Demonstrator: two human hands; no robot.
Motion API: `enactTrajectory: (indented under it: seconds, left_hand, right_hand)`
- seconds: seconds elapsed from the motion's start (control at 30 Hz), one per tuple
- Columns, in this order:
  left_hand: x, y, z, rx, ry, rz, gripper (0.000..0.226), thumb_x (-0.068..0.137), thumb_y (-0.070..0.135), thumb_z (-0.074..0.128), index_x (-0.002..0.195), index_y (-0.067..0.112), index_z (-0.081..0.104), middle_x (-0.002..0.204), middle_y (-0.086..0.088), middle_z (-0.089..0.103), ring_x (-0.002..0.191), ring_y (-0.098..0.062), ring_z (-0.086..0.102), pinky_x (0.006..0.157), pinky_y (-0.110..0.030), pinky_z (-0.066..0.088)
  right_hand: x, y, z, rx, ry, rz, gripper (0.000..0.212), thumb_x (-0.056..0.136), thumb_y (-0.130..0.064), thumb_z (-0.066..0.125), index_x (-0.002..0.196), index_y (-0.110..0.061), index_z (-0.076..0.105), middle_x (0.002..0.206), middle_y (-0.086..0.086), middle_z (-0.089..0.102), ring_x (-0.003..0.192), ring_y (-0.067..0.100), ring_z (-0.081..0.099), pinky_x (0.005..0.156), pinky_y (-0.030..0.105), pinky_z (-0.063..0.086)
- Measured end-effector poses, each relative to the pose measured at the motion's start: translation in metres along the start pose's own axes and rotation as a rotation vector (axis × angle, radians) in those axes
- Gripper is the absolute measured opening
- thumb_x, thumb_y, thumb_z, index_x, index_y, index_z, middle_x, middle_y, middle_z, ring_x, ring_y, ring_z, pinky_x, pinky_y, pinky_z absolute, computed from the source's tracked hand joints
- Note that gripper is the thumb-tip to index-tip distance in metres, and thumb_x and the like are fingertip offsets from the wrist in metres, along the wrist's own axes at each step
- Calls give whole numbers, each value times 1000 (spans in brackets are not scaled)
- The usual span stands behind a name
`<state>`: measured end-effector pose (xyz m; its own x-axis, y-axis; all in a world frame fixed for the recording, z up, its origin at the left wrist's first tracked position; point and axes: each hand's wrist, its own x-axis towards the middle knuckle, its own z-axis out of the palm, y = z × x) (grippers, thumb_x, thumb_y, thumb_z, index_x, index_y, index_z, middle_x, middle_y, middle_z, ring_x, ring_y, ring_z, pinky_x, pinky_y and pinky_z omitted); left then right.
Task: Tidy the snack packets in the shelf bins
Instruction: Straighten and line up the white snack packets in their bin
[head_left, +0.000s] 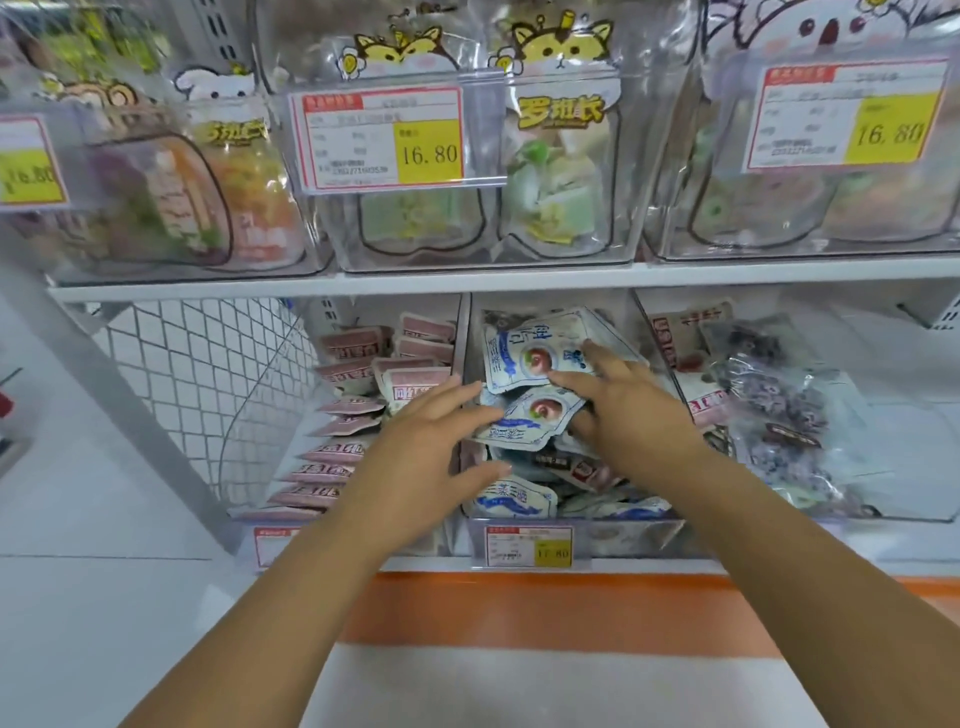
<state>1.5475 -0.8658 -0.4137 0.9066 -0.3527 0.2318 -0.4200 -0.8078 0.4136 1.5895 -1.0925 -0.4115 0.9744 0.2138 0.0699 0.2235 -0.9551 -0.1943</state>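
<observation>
Lying in a loose, jumbled heap, the blue-and-white snack packets (519, 501) are filling the middle bin (623, 538) of the lower shelf, some flat, some tilted. Two are sitting on top of the pile. An upper packet (524, 353) is leaning toward the back of the bin, and a lower packet (524, 423) is lying just in front of it, each showing a round red picture.

The left hand (426, 447) is touching the lower packet's left edge with straight, spread fingers, gripping nothing. The right hand (628, 410) is resting its outstretched fingers on the upper packet's right side, likewise released, with nothing pinched. A yellow-and-white price tag (530, 545) is hanging on the bin's front wall.

Just to the left, pink packets (343, 421) are standing in rows, and beyond them a white wire mesh panel (208, 374) is closing off the shelf end. To the right, clear packets with dark purple contents (779, 410) are lying piled together.

Above, on the upper shelf (363, 283), clear bins (431, 254) are holding cartoon-cat bags (561, 156), and a red-bordered label (384, 140) reading 16.80 is hanging in front. An orange strip (519, 603) is running along below the lower shelf.
</observation>
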Motion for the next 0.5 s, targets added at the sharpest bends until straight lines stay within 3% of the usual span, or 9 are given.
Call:
enactTrajectory:
  seconds: [0.1, 0.17, 0.23, 0.27, 0.37, 0.5]
  left_hand:
    - [3, 7, 8, 30, 97, 21, 48, 81, 55, 62, 126, 39, 59, 145, 12, 43, 139, -10, 29, 115, -37, 24]
    - [7, 7, 13, 52, 159, 38, 39, 81, 47, 67, 118, 34, 66, 139, 6, 52, 134, -16, 40, 111, -40, 33]
    - [12, 6, 16, 55, 191, 14, 35, 81, 44, 69, 115, 32, 69, 134, 4, 57, 127, -18, 48, 105, -40, 40]
    - [14, 6, 16, 49, 203, -1, 34, 81, 42, 70, 113, 31, 70, 133, 4, 58, 124, -19, 50, 103, -40, 43]
    - [20, 7, 18, 64, 228, -26, 31, 78, 38, 75, 108, 30, 73, 130, 2, 60, 122, -21, 51, 100, -42, 46]
    - [22, 9, 19, 91, 174, -52, 30, 83, 42, 69, 112, 32, 70, 142, 6, 49, 134, -16, 37, 110, -35, 30]
  right_hand:
    - [-9, 1, -11, 114, 9, 0, 55, 86, -26, 67, 136, -33, 48, 154, 2, 27, 136, 26, 33, 107, 34, 35]
    - [-24, 1, -21, 142, 56, -13, 34, 85, -26, 69, 118, -28, 60, 130, 0, 45, 114, 16, 50, 94, 27, 44]
    - [-41, -1, -28, 91, 39, -50, 6, 88, -26, 65, 90, -31, 63, 99, -8, 54, 84, 9, 54, 77, 24, 48]
    - [-48, -3, -28, 53, -18, -54, 6, 89, -28, 63, 85, -32, 65, 92, -9, 57, 79, 9, 56, 73, 23, 48]
    - [-55, -8, -14, -19, -113, -15, 19, 88, -40, 61, 98, -27, 71, 99, -5, 63, 87, 14, 61, 73, 25, 48]
    - [-47, -9, -4, -99, -136, 45, 38, 81, -49, 64, 112, -26, 65, 102, -2, 48, 102, 20, 55, 80, 30, 49]
